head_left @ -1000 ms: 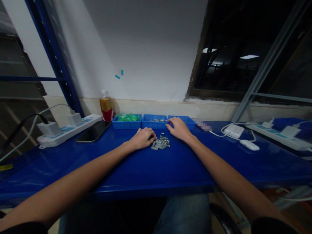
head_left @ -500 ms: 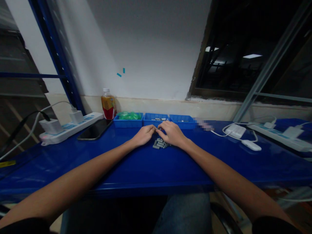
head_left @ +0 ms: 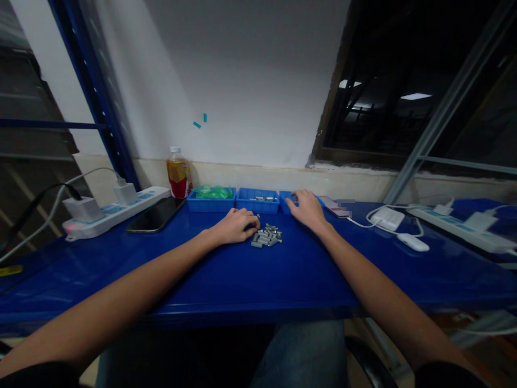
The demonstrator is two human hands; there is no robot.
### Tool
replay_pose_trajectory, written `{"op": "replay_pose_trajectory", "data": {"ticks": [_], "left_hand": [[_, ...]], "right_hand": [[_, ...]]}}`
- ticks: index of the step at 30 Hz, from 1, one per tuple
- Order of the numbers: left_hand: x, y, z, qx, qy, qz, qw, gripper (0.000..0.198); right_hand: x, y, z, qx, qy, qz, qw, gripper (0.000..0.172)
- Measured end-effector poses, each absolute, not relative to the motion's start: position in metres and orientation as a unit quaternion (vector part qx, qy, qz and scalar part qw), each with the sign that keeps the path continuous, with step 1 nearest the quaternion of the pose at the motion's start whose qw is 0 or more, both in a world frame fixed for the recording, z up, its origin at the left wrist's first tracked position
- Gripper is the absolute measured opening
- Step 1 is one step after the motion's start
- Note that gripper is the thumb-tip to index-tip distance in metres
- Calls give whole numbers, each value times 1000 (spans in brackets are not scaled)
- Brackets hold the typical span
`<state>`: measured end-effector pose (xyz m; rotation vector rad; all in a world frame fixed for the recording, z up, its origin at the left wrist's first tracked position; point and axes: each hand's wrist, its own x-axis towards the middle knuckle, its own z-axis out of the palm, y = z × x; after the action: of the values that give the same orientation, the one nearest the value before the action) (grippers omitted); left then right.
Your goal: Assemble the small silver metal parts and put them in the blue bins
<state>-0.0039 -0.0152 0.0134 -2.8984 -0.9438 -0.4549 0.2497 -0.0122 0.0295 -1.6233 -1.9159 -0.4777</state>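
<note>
My left hand (head_left: pixel 239 225) rests at the left edge of a pile of small grey metal cylinders (head_left: pixel 266 237) on the blue table. Its fingers are curled closed, with the bright end of a small metal part (head_left: pixel 258 216) showing at the fingertips; most of that part is hidden. My right hand (head_left: pixel 307 209) is over the right blue bin (head_left: pixel 285 203), thumb and fingers apart. It covers much of that bin, so its contents are mostly hidden. The middle blue bin (head_left: pixel 254 206) holds a few shiny metal pieces (head_left: pixel 264 199).
The left bin (head_left: pixel 210 205) holds green plastic pieces (head_left: pixel 212 192). A drink bottle (head_left: pixel 177 175), a dark phone (head_left: pixel 156 215) and a power strip (head_left: pixel 117 213) are on the left. At right lie another phone (head_left: pixel 334 207), white chargers with cables (head_left: pixel 388 218) and a second power strip (head_left: pixel 460 229).
My hands have come apart. The right hand has moved right and away from me to the right bin, uncovering the pile; the left has stayed near the pile, slightly lower.
</note>
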Motion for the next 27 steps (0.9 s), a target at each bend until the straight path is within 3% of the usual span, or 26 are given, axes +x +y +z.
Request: {"op": "replay_pose_trajectory", "data": {"ticks": [4,7,27], "left_hand": [[-5,-14,12,-951,-274,-144,29,28],[-4,-14,12,-955,-261,-139,25,23],[1,-17,6,-912,-367,-176,48,20]], "right_hand": [[215,-24,28,-529,-784,-130,296,25],[201,-30,22,-503,-809,-106,286,22],[186,-30,8,-459,-869,-25,185,20]]}}
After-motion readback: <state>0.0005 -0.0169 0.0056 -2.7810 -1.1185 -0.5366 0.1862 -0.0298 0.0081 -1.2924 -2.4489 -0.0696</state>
